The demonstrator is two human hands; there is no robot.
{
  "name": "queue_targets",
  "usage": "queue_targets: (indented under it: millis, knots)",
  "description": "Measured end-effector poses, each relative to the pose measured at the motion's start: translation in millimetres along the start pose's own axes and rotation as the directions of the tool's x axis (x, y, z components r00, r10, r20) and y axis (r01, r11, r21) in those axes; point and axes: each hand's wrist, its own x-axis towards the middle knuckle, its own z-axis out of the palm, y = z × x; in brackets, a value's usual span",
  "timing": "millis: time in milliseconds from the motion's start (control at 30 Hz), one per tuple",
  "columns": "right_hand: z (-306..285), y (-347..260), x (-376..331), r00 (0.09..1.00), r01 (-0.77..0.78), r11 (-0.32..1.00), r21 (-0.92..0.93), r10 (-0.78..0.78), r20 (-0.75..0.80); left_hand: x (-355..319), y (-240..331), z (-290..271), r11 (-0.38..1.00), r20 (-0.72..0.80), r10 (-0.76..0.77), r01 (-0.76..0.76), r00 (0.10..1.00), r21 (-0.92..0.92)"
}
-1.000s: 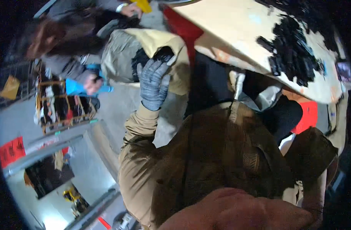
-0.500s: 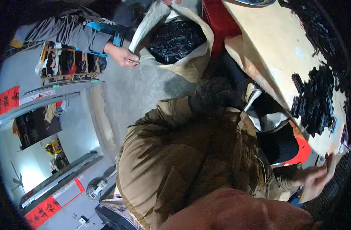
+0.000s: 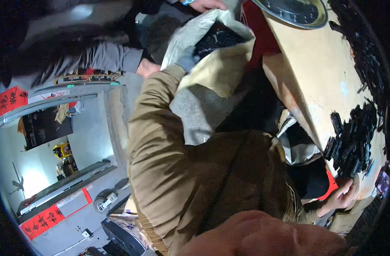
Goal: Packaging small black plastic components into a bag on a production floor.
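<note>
A pale woven sack [image 3: 222, 70] stands in front of me, with a heap of small black pieces [image 3: 218, 42] inside. My left hand [image 3: 187, 62], in a grey glove, is at the left side of the sack's mouth; its fingers are blurred and partly hidden. A co-worker's bare hand [image 3: 148, 68] is beside the sack's left side, and another hand of theirs [image 3: 207, 4] is at its far rim. Bare and apart from the sack, my right hand [image 3: 342, 196] is by the table edge below a pile of slim black pieces [image 3: 350, 143], thumb and fingers apart.
The pale table [image 3: 308, 59] runs along my right, carrying a round metal tray [image 3: 295, 10] and more black pieces along its far side. A second, whitish bag [image 3: 299, 149] hangs below its edge. To the left are a grey fan [image 3: 105, 200] and a window opening [image 3: 67, 149].
My left hand has reached from near my body out to the sack. The sack's mouth has narrowed and tipped. My right hand has moved up toward the table edge. The metal tray shows more.
</note>
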Motion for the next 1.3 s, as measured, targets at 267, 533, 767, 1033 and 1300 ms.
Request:
queue_targets:
  millis: [267, 533, 767, 1033, 1300]
  knots:
    - [2, -23, 17, 0.984, 0.138, 0.987, -0.084, -0.127, 0.122, -59, -103, 110, 0.814, -0.182, -0.579, 0.575, 0.795, -0.081]
    - [-14, -81, 51, 0.938, 0.336, 0.934, -0.125, -0.32, 0.13, -54, -76, 92, 0.75, -0.277, -0.653, 0.552, 0.704, -0.365]
    - [-19, -94, 36, 0.966, 0.246, 0.965, -0.09, -0.236, 0.107, -43, -120, 158, 0.543, -0.423, -0.809, 0.243, 0.407, -0.804]
    - [-16, -126, 30, 0.93, 0.346, 0.907, -0.241, -0.297, 0.216, -1, -95, 182, 0.668, -0.288, -0.694, 0.44, 0.66, -0.601]
    - [-22, -138, 32, 0.907, 0.411, 0.903, -0.126, -0.391, 0.155, -46, -95, 66, 0.692, -0.488, -0.638, 0.722, 0.595, -0.025]
